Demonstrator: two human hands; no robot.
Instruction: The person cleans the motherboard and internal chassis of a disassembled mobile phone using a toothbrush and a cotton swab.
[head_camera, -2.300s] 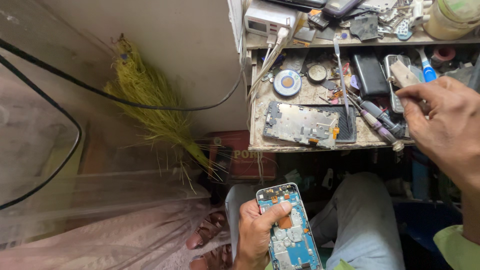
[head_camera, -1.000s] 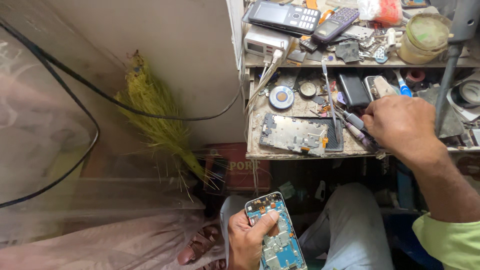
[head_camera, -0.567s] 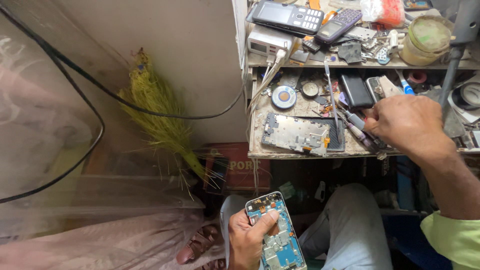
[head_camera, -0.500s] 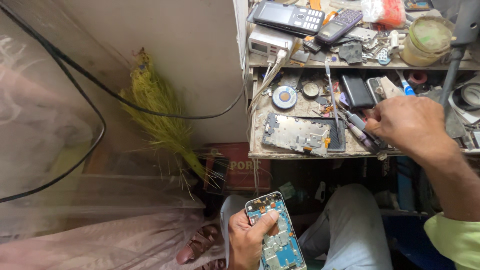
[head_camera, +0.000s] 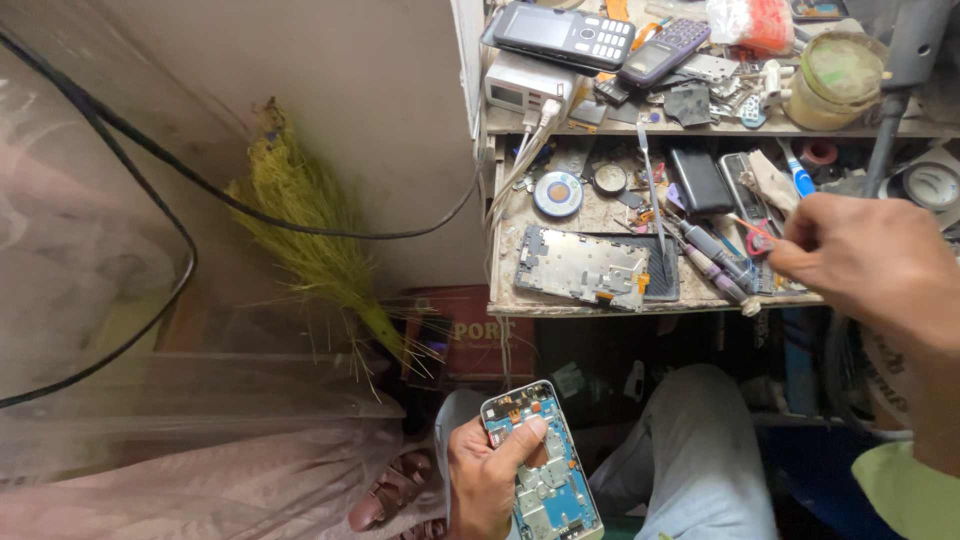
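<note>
My left hand (head_camera: 485, 480) is low in the view over my lap, gripping an opened phone (head_camera: 548, 485) with its blue circuit board exposed; the thumb lies across its upper part. My right hand (head_camera: 870, 265) hovers over the right end of the cluttered workbench (head_camera: 600, 305). Its fingertips are pinched on a small thin tool with a red part (head_camera: 752, 232). Just left of those fingertips lie several screwdrivers (head_camera: 715, 262). A bare metal phone frame (head_camera: 585, 265) rests further left on the bench.
The upper shelf carries two keypad phones (head_camera: 560, 30), loose parts and a round jar (head_camera: 835, 70). A round reel (head_camera: 558, 193) and a black phone (head_camera: 700, 180) lie on the bench. A straw broom (head_camera: 310, 240) leans on the wall and a black cable (head_camera: 180, 230) loops at the left.
My right hand has drawn back to the right from the screwdrivers, with a small red-tipped tool showing at its fingertips. My left hand keeps holding the opened phone in the same place.
</note>
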